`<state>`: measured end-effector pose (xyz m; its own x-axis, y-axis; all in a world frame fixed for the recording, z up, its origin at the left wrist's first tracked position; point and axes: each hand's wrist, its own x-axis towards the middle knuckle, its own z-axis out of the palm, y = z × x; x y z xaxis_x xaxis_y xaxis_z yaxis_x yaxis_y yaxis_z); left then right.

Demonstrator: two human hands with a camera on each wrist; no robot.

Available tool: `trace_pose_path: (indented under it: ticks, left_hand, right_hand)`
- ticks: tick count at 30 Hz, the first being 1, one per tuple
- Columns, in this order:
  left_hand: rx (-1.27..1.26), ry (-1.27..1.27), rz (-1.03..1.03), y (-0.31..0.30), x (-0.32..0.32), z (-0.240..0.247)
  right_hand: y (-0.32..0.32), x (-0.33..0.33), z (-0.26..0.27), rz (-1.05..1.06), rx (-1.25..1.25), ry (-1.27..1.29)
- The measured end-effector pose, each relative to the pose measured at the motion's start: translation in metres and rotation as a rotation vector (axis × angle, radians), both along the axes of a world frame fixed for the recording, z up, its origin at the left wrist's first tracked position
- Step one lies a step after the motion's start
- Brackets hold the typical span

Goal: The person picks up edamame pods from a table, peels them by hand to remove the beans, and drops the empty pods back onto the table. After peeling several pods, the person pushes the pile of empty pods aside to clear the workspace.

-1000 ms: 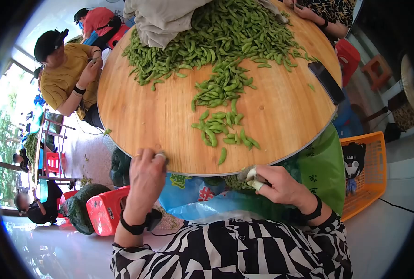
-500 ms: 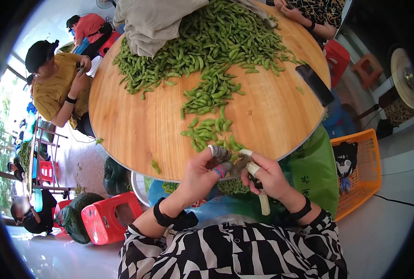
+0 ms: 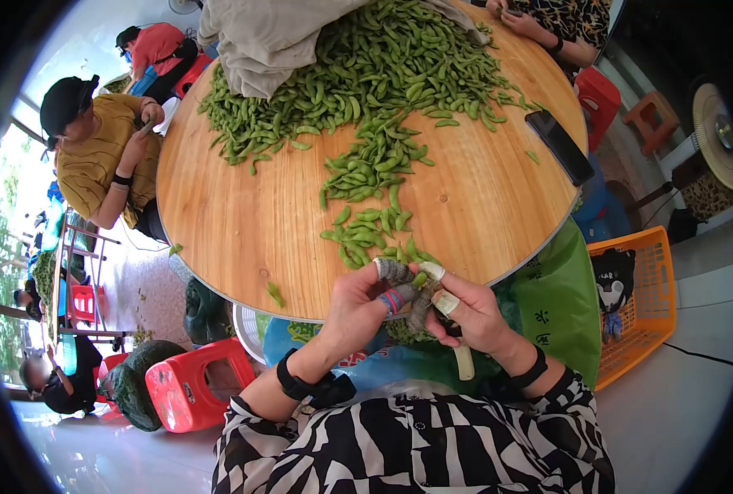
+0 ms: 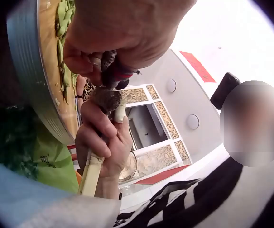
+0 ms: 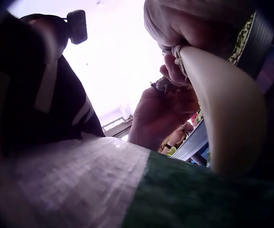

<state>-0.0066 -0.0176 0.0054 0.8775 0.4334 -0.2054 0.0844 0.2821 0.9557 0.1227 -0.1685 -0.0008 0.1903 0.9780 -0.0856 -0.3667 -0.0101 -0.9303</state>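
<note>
Since the left hand (image 3: 358, 309) lay flat on the table's (image 3: 243, 222) near edge a second ago, it has lifted and met the right hand (image 3: 473, 317) just over that edge. Left taped fingertips pinch one green pod (image 3: 420, 280). The right thumb touches the same pod. Right fingers are curled round a pale-handled tool (image 3: 463, 362), handle pointing down. Compared with half a second ago, the hands sit slightly closer together.

Containers: green sack (image 3: 564, 305) hangs under the near edge, with pods visible in its mouth. Orange basket (image 3: 658, 272) stands right of the table and holds a dark item. The heap of pods (image 3: 366, 74) covers the far side.
</note>
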Motion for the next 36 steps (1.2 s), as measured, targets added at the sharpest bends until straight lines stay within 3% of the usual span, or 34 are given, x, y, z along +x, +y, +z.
trace_pose_path:
  ticks: [5,9,11,15,17,18,20,21,23,27,29,33,35,36]
  left_hand:
    - [0.089,-0.064,-0.001,0.001,-0.001,-0.009]
    - [0.002,-0.061,-0.047,0.012,-0.002,-0.016]
    - [-0.529,-0.250,-0.264,0.024,-0.002,-0.029]
    - [-0.777,-0.241,-0.345,0.024,-0.003,-0.029]
    - [-0.005,-0.039,-0.081,0.012,-0.002,-0.016]
    - [-0.007,-0.038,-0.083,0.013,-0.002,-0.011]
    - [0.937,-0.221,-0.161,0.017,-0.005,0.000]
    - [0.938,-0.219,-0.159,0.017,-0.007,0.006]
    - [1.415,-0.241,-0.150,0.018,-0.008,0.015]
    - [1.306,-0.223,-0.212,0.023,-0.011,0.013]
    - [1.042,-0.274,-0.186,0.024,-0.006,0.017]
    - [0.887,-0.245,-0.155,0.020,-0.004,0.012]
    - [0.461,-0.094,-0.101,0.015,-0.004,0.013]
    - [0.463,-0.095,-0.102,0.016,-0.004,0.010]
  right_hand:
    - [0.003,-0.005,-0.003,-0.094,-0.044,-0.014]
    - [0.002,-0.003,-0.007,-0.094,-0.055,-0.010]
    - [0.002,-0.001,-0.010,-0.039,-0.010,0.105]
    - [0.006,0.000,0.000,-0.006,-0.060,0.340]
    - [0.005,0.003,-0.005,0.031,-0.100,0.513]
    - [0.004,0.003,-0.006,0.028,-0.102,0.514]
    - [0.005,0.003,-0.007,0.054,-0.092,0.524]
    - [0.006,0.002,-0.008,0.057,-0.092,0.524]
    - [0.008,0.003,-0.012,0.089,-0.066,0.631]
    - [0.011,-0.002,-0.004,0.047,-0.111,0.656]
    - [0.012,-0.002,-0.004,0.028,-0.109,0.648]
    - [0.009,-0.002,-0.004,0.014,-0.073,0.594]
    - [0.007,-0.001,-0.001,0.000,-0.061,0.468]
    - [0.007,0.000,-0.002,-0.001,-0.059,0.468]
